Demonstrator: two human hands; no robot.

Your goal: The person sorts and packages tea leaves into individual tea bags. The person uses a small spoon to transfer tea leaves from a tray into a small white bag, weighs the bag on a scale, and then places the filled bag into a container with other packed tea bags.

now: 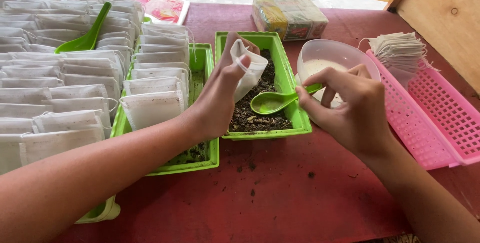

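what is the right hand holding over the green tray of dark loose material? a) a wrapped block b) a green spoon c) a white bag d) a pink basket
b: the right hand pinches the handle of a green spoon, its bowl over the green tray of dark loose material, while the left hand holds up the small white bag.

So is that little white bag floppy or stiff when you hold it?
Probably floppy: the small white bag sags and creases where the left hand pinches its top. It looks thin and empty, so likely very light. The filled bags in the green tray lean in a row, so they seem a bit firmer.
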